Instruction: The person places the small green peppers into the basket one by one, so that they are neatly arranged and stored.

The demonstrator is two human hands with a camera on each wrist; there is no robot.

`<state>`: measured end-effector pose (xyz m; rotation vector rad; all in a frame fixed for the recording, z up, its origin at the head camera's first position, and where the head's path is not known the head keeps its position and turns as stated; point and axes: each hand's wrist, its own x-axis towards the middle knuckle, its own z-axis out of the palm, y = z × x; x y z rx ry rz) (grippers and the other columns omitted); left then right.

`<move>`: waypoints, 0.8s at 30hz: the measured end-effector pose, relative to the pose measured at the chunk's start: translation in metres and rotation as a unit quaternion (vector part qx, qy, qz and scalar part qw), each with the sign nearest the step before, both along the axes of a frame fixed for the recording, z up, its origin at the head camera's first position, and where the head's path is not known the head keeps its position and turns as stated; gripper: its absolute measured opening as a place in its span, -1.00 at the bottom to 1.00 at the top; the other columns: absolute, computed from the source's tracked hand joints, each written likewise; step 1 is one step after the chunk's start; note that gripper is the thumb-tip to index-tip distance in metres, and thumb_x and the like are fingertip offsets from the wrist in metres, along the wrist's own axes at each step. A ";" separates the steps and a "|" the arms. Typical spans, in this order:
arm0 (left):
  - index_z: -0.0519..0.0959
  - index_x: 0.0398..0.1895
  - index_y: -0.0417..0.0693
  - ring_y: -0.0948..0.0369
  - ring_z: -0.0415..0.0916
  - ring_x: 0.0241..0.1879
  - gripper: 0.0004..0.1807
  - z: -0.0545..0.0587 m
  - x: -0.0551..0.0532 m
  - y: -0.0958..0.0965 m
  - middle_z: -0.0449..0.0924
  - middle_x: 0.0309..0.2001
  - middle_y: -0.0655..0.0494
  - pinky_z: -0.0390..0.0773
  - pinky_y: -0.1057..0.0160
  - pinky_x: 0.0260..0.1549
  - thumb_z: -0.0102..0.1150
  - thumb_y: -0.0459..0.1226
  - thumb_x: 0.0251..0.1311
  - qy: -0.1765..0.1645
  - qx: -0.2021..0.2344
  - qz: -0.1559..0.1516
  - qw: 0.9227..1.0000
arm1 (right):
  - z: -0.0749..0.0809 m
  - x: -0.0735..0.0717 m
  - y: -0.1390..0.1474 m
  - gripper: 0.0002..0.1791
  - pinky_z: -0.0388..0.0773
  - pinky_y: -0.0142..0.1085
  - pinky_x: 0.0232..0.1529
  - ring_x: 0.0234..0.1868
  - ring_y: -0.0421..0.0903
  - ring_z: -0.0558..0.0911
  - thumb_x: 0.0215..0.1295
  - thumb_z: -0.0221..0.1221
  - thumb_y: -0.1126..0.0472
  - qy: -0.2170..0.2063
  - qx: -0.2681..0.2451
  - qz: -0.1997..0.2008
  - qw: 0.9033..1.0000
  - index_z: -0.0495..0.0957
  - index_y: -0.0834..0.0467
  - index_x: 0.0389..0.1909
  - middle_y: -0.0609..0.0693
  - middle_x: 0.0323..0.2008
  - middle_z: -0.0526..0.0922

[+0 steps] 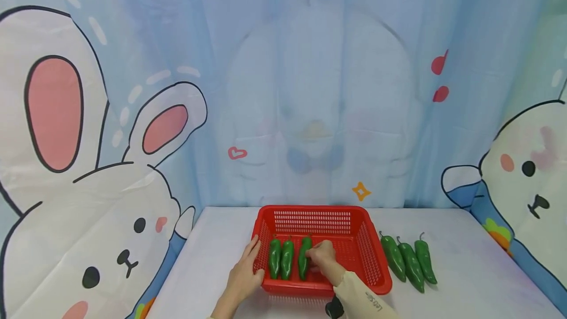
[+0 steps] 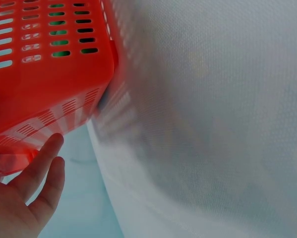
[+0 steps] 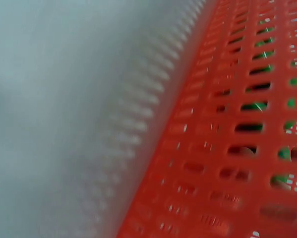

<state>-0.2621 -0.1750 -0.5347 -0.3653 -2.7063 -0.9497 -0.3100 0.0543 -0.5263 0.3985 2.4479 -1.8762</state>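
Note:
A red plastic basket (image 1: 283, 287) with slotted walls stands on the white table. Inside it, two green chili peppers (image 1: 274, 259) lie side by side at the left, stems toward the back. Just right of them, my right hand (image 1: 324, 259) pinches a third green pepper (image 1: 303, 258), fingertips at its right side and the pepper lined up with the others. My left hand (image 1: 244, 273) rests against the basket's left side, fingers fairly straight along the wall, also visible in the left wrist view. Through the slots in the right wrist view, green patches show; that hand is mostly hidden there.
Right of the basket, three more green peppers (image 1: 412, 262) lie slanted on the white table (image 1: 460, 260). A blue curtain (image 1: 319, 112) with cartoon animals hangs behind the table. A small black object (image 1: 334, 307) shows at the right wrist, near the basket's front.

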 end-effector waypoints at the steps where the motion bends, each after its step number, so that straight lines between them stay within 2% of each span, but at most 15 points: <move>1: 0.27 0.44 -0.25 -0.01 0.49 0.14 -0.15 0.000 0.000 0.000 0.15 0.50 0.02 0.58 -0.15 -0.15 0.07 -0.32 -0.09 0.000 0.001 0.000 1.000 | 0.000 0.000 0.002 -0.94 0.65 -0.04 -0.54 -0.54 0.02 0.65 0.03 0.20 0.48 0.001 0.001 -0.002 1.000 0.53 0.43 -0.47 0.22 -0.51 0.61; 7: 0.27 0.44 -0.28 -0.03 0.49 0.15 -0.16 -0.001 0.000 0.001 0.14 0.50 -0.02 0.58 -0.16 -0.16 0.07 -0.34 -0.08 0.007 0.004 -0.005 1.000 | 0.001 0.000 0.010 -0.91 0.66 -0.03 -0.51 -0.47 0.10 0.69 0.07 0.18 0.48 -0.006 0.008 -0.008 1.000 0.55 0.45 -0.39 0.25 -0.46 0.62; 16: 0.26 0.44 -0.27 0.01 0.48 0.13 -0.15 -0.004 0.000 0.003 0.14 0.50 0.02 0.59 -0.10 -0.20 0.06 -0.32 -0.10 0.002 0.001 -0.006 1.000 | -0.005 0.001 0.009 -0.78 0.66 -0.03 -0.50 -0.42 0.09 0.66 0.08 0.17 0.43 -0.001 0.021 0.032 0.999 0.56 0.51 -0.27 0.22 -0.43 0.60; 24: 0.27 0.43 -0.29 0.01 0.53 0.03 -0.17 -0.002 0.000 0.000 0.14 0.50 0.02 0.58 -0.14 -0.19 0.08 -0.33 -0.07 0.005 0.004 -0.005 1.000 | 0.004 0.001 0.012 -0.74 0.64 -0.11 -0.47 -0.45 0.03 0.64 0.09 0.21 0.43 0.042 0.049 0.035 0.997 0.60 0.55 -0.23 0.24 -0.40 0.64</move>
